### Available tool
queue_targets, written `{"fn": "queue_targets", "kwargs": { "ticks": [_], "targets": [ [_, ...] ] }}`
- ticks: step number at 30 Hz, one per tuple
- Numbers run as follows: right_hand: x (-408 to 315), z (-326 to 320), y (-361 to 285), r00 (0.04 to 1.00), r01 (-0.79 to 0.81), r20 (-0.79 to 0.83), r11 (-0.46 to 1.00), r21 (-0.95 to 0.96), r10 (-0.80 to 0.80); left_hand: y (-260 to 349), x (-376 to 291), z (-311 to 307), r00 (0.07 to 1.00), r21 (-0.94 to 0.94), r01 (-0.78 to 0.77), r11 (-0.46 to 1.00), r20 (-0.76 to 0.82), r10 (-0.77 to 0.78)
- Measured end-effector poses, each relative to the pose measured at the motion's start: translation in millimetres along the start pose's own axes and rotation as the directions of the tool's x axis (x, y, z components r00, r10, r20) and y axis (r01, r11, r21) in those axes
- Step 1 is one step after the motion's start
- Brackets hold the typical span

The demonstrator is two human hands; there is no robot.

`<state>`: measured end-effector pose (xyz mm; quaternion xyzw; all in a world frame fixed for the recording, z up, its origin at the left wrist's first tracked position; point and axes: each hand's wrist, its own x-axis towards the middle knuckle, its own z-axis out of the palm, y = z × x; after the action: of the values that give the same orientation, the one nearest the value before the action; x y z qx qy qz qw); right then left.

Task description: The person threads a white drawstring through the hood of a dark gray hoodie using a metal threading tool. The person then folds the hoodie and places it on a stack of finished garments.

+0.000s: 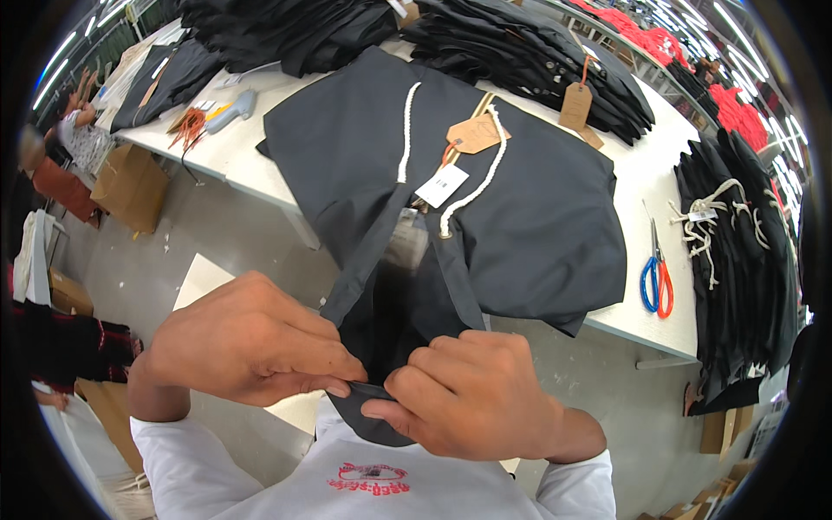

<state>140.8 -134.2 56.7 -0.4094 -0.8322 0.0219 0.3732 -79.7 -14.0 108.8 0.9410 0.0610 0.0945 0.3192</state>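
A dark hooded jacket (539, 195) lies over the table's front edge, its lower part hanging towards me. Two white drawcords (408, 133) come out of the hood edges, beside a brown cardboard tag (478, 133) and a white barcode tag (442, 186). My left hand (253, 344) pinches the edge of the hood (377, 416) between thumb and fingers. Close beside it, my right hand (468, 396) grips the same edge, thumb underneath and fingers curled over. The fabric between the hands is folded; the fingertips of my right hand are partly hidden.
Dark folded garments (507, 52) are stacked along the table's back. A grey tagging gun (233, 112) and orange strings (190, 127) lie at the left. Scissors (658, 276) with blue and red handles lie at the right, near hanging dark garments (741, 273). Cardboard boxes (130, 188) stand on the floor.
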Motion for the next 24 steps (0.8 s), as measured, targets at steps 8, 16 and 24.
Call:
{"fn": "queue_targets", "kwargs": {
  "ticks": [8,16,24],
  "targets": [
    [-2,9,31,0.994,0.021,0.110,0.999,-0.044,-0.016,-15,-67,8,0.959,0.106,0.234,0.966,-0.187,-0.212],
    [19,46,15,0.992,0.128,0.000,0.992,-0.019,-0.128,-3,-38,63,0.946,0.202,0.165,0.965,-0.308,-0.097],
    [10,50,61,0.989,0.110,0.093,0.993,0.030,-0.112,8,-88,80,0.873,-0.010,0.401,0.916,-0.297,-0.386]
  ]
}}
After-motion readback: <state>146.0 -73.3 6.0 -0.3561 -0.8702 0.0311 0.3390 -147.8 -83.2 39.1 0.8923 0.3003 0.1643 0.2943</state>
